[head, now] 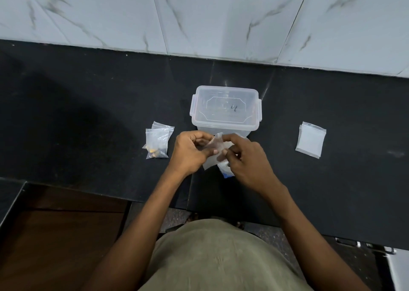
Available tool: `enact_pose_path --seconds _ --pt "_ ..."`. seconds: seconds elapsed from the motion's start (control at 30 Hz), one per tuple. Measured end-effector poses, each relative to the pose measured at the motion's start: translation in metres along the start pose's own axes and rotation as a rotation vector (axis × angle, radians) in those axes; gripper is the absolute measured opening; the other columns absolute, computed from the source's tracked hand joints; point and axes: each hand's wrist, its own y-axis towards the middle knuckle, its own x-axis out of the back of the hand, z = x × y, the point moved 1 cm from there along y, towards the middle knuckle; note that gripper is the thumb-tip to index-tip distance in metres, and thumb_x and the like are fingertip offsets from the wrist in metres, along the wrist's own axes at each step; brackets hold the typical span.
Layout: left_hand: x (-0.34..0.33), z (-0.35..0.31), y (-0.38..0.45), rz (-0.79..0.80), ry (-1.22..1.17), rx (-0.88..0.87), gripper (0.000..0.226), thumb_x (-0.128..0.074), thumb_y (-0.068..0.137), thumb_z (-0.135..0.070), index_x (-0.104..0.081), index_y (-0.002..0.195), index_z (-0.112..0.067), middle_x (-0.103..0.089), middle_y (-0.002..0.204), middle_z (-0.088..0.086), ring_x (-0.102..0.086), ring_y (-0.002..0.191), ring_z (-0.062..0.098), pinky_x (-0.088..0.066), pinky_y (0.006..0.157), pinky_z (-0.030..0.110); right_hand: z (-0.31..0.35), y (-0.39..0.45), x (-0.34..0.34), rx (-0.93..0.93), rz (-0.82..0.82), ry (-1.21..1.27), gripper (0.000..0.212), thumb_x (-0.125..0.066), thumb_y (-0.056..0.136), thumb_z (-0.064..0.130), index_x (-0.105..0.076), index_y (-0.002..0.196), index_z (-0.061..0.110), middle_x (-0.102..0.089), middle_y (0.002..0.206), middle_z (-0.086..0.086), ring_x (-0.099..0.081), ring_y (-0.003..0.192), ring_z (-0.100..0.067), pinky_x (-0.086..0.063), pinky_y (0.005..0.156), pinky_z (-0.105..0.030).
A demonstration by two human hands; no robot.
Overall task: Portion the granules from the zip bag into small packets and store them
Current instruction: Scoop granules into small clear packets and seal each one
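Both hands, left hand and right hand, pinch one small packet with curled fingers before the lidded box; filled packets lie left, empty packets right on the tabletop.

**Counter and what is lying on it**

Black stone counter, running left to right below a marble-tiled wall. Sitting on it, at centre: a clear lidded box, lid clipped on. Lying left of the box: two small filled packets, overlapping, with yellow and dark bits showing at their lower ends. Lying well to the right: a flat stack of empty packets, slightly tilted.
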Motion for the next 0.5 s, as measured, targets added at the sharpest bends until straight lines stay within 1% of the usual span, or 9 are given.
enact_pose_path --seconds 0.03,0.07,0.1,0.2,0.27,0.3,0.37,0.43,0.5 --pt "0.002 -0.001 0.0 0.083 0.011 0.007 0.034 -0.089 0.071 -0.002 -0.077 0.094 -0.024 -0.079 0.089 0.0 -0.076 0.087 0.018 -0.061 0.084 0.038 0.001 0.0 0.001 -0.002 0.006 -0.015 0.035 -0.056 0.097 0.018 -0.063 0.127 0.034 -0.077 0.095 0.005 -0.071 0.08 -0.012 -0.06 0.078 -0.043" --pt "0.004 -0.002 0.0 0.17 0.026 0.024 0.04 -0.088 0.072 -0.001 -0.075 0.103 -0.022 -0.079 0.094 0.0 -0.075 0.092 0.017 -0.06 0.087 0.035 0.002 0.0 0.002 -0.002 0.013 -0.024 0.04 -0.056 0.096 0.017 -0.065 0.131 0.034 -0.077 0.099 0.004 -0.07 0.083 -0.014 -0.06 0.08 -0.043" --pt "0.007 -0.003 0.0 0.255 0.037 0.043 0.046 -0.087 0.073 0.001 -0.073 0.112 -0.019 -0.079 0.099 0.001 -0.075 0.097 0.017 -0.059 0.09 0.035 0.002 0.001 0.003 -0.003 0.028 -0.026 0.04 -0.056 0.096 0.017 -0.068 0.13 0.035 -0.076 0.102 0.004 -0.069 0.086 -0.016 -0.059 0.08 -0.043" --pt "0.013 -0.002 0.002 0.467 -0.025 0.106 0.062 -0.081 0.074 0.011 -0.063 0.13 -0.01 -0.076 0.113 0.009 -0.071 0.11 0.023 -0.056 0.099 0.041 0.004 -0.001 0.007 0.006 0.095 0.015 0.037 -0.06 0.096 0.01 -0.078 0.111 0.039 -0.072 0.101 0.013 -0.063 0.096 -0.016 -0.057 0.081 -0.044" --pt "0.015 -0.002 0.002 0.547 -0.049 0.126 0.065 -0.08 0.075 0.013 -0.06 0.133 -0.007 -0.074 0.117 0.013 -0.069 0.113 0.024 -0.055 0.1 0.036 0.007 -0.002 0.008 0.01 0.133 0.081 0.039 -0.059 0.096 0.004 -0.079 0.098 0.037 -0.071 0.097 0.019 -0.063 0.1 -0.014 -0.056 0.085 -0.042" --pt "0.015 -0.003 0.001 0.568 -0.034 0.121 0.064 -0.079 0.075 0.014 -0.06 0.133 -0.005 -0.072 0.118 0.016 -0.069 0.113 0.022 -0.055 0.098 0.032 0.009 -0.002 0.009 0.012 0.154 0.12 0.039 -0.059 0.096 0.003 -0.079 0.096 0.036 -0.073 0.098 0.019 -0.064 0.102 -0.013 -0.056 0.089 -0.041" --pt "0.011 -0.003 0.0 0.592 -0.015 0.095 0.058 -0.078 0.075 0.015 -0.06 0.128 0.001 -0.068 0.118 0.024 -0.068 0.106 0.021 -0.054 0.093 0.028 0.009 -0.003 0.009 0.0 0.19 0.192 0.033 -0.061 0.097 0.002 -0.08 0.098 0.029 -0.075 0.101 0.016 -0.068 0.102 -0.01 -0.056 0.092 -0.036" --pt "0.005 -0.001 0.0 0.57 -0.005 0.076 0.047 -0.078 0.076 0.011 -0.062 0.12 0.005 -0.066 0.108 0.029 -0.066 0.096 0.021 -0.054 0.086 0.03 0.008 -0.004 0.009 -0.014 0.179 0.241 0.028 -0.065 0.096 0.003 -0.08 0.106 0.024 -0.076 0.101 0.014 -0.07 0.092 -0.002 -0.056 0.083 -0.025" --pt "0.0 0.005 0.002 0.477 0.019 0.062 0.037 -0.076 0.076 0.001 -0.066 0.112 -0.001 -0.068 0.1 0.025 -0.063 0.089 0.02 -0.052 0.081 0.039 0.009 -0.008 0.012 -0.006 0.066 0.293 0.027 -0.069 0.092 0.0 -0.079 0.11 0.016 -0.075 0.093 0.013 -0.067 0.072 0.001 -0.051 0.07 -0.016"
